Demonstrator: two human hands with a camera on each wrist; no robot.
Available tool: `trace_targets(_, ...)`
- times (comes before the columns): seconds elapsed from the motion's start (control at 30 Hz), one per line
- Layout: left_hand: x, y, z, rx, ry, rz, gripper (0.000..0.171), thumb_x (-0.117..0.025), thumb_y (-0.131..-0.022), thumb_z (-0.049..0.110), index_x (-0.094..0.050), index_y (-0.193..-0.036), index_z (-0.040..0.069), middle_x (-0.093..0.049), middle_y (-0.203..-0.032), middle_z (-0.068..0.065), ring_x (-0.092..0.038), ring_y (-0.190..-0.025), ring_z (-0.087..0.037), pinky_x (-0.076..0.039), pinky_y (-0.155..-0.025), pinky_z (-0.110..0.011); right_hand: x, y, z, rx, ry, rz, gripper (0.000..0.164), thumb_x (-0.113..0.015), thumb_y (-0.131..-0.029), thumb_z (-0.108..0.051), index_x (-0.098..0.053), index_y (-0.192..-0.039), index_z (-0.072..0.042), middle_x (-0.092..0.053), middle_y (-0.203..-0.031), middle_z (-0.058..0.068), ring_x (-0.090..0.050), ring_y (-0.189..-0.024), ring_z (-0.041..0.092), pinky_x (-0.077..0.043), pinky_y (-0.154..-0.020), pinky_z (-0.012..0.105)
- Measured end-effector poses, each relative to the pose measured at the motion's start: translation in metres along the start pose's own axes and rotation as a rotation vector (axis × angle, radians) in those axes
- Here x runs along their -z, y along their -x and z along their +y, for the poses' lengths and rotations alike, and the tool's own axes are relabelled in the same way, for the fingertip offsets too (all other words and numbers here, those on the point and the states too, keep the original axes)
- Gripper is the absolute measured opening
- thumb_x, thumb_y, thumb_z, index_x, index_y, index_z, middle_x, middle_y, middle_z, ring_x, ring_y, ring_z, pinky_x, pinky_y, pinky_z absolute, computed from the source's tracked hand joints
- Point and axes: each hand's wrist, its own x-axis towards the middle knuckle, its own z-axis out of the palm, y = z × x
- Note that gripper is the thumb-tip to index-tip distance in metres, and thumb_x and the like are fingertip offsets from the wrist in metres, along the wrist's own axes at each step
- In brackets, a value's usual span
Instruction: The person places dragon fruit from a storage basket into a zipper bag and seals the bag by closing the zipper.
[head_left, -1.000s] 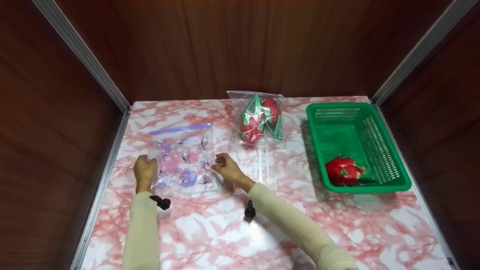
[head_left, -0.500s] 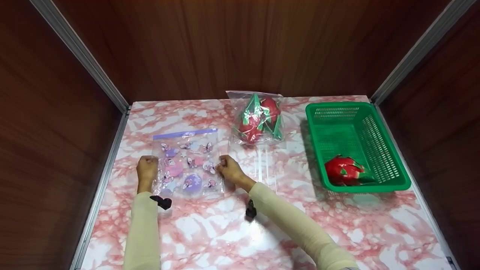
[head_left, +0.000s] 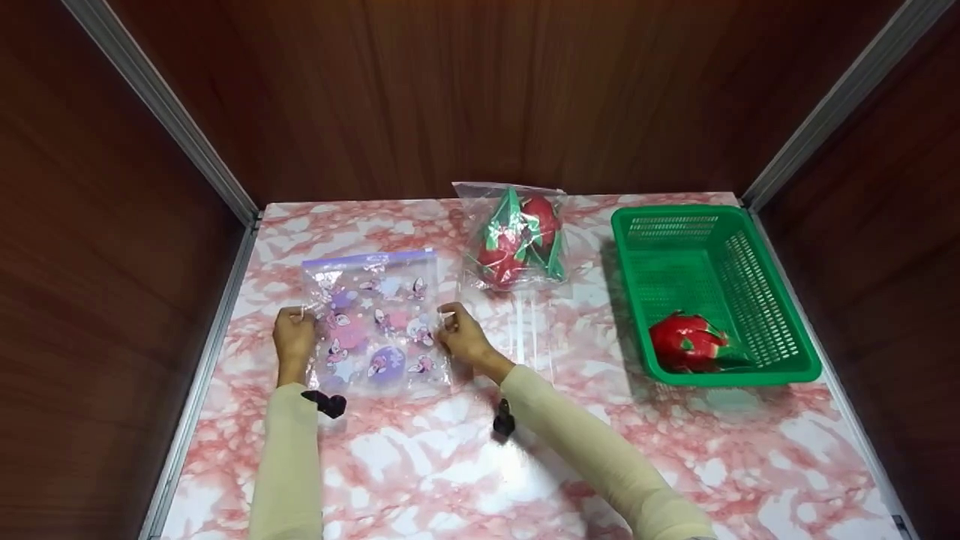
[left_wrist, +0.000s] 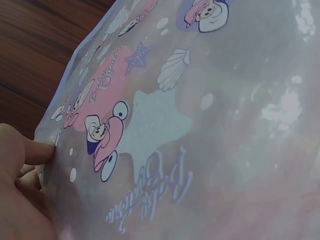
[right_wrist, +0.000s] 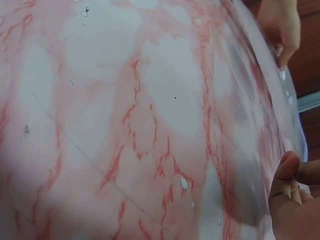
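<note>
Grip is narrow: left hand [head_left: 295, 341] and right hand [head_left: 463, 337] pinch opposite side edges of a clear, purple-topped plastic bag [head_left: 379, 322] over the left part of the red-and-white marbled table [head_left: 420, 465]. Likely light, limp and slippery, it suits holding at both edges.

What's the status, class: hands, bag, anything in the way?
Left hand and right hand pinch opposite sides of printed bag. Looks empty. Nothing seen blocking; basket apart, right.

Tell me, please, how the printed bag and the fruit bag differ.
The printed bag looks flat and pink-patterned; the fruit bag looks plain and bulges with fruit. The left hand and right hand hold the printed bag, not the fruit bag. Both are see-through.
</note>
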Motion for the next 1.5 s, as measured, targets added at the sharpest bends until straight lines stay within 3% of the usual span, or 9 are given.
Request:
trace_targets(0.17, -0.002, 0.000, 0.002, -0.003, 0.099, 0.011, 0.018, -0.054, -0.105, 0.003, -0.055, -0.119, -0.009, -0.063, -0.068, 0.007, -0.059, -0.050, 0.000, -0.049, -0.048, -0.016, 0.003, 0.000, -0.002, -0.004, -0.055, -0.018, 0.055, -0.055, -0.091, 0.012, -0.048, -0.145, 0.002, -0.058, -0.094, 0.011, -0.054, -0.065, 0.011, -0.047, -0.053, 0.019)
trace_targets(0.4, -0.004, 0.003, 0.008, -0.012, 0.173, 0.027, 0.017, -0.057, -0.107, 0.006, -0.053, -0.118, -0.007, -0.064, -0.068, 0.010, -0.060, -0.052, -0.001, -0.052, -0.049, -0.016, 0.007, -0.002, -0.006, 0.021, -0.130, -0.040, 0.065, -0.058, -0.088, 0.010, -0.041, -0.150, 0.003, -0.056, -0.093, 0.005, -0.055, -0.066, 0.011, -0.050, -0.055, 0.024)
trace_targets(0.63, -0.007, 0.005, 0.014, -0.029, 0.230, 0.023, 0.013, -0.055, -0.108, 0.005, -0.051, -0.115, -0.005, -0.065, -0.066, 0.012, -0.062, -0.053, 0.000, -0.053, -0.052, -0.015, 0.015, -0.003, -0.007, 0.032, -0.183, -0.074, 0.068, -0.057, -0.089, 0.010, -0.040, -0.154, -0.003, -0.054, -0.094, 0.002, -0.056, -0.066, 0.011, -0.051, -0.055, 0.025)
trace_targets(0.93, -0.013, 0.007, 0.023, -0.085, 0.233, -0.010, 0.009, -0.054, -0.109, 0.004, -0.051, -0.115, -0.002, -0.066, -0.064, 0.013, -0.064, -0.057, 0.000, -0.046, -0.049, -0.016, 0.026, -0.003, -0.008, 0.082, -0.246, -0.107, 0.076, -0.056, -0.087, 0.015, -0.034, -0.156, -0.006, -0.061, -0.117, 0.016, -0.055, -0.067, 0.012, -0.048, -0.060, 0.021)
trace_targets(1.2, -0.019, 0.011, 0.031, -0.135, 0.314, -0.020, 0.004, -0.057, -0.108, 0.003, -0.054, -0.110, 0.002, -0.068, -0.069, 0.006, -0.066, -0.060, -0.002, -0.049, -0.054, -0.017, 0.037, -0.003, -0.014, 0.054, -0.371, -0.134, 0.087, -0.058, -0.082, 0.016, -0.029, -0.160, -0.009, -0.057, -0.103, 0.003, -0.059, -0.069, 0.011, -0.048, -0.059, 0.021)
trace_targets(1.33, -0.022, 0.013, 0.036, -0.155, 0.379, -0.035, 0.004, -0.058, -0.107, 0.001, -0.055, -0.109, 0.000, -0.068, -0.068, 0.003, -0.065, -0.058, -0.005, -0.049, -0.051, -0.017, 0.044, -0.002, -0.018, 0.052, -0.384, -0.148, 0.084, -0.058, -0.082, 0.008, -0.028, -0.159, -0.007, -0.057, -0.103, 0.005, -0.061, -0.074, 0.012, -0.049, -0.062, 0.022)
trace_targets(1.5, -0.026, 0.013, 0.041, -0.182, 0.425, -0.059, 0.011, -0.058, -0.107, 0.001, -0.055, -0.114, -0.006, -0.068, -0.071, 0.000, -0.064, -0.058, -0.007, -0.050, -0.052, -0.018, 0.049, -0.004, -0.023, 0.058, -0.396, -0.124, 0.066, -0.063, -0.091, -0.005, -0.034, -0.150, -0.004, -0.060, -0.120, 0.014, -0.066, -0.074, 0.013, -0.050, -0.058, 0.023)
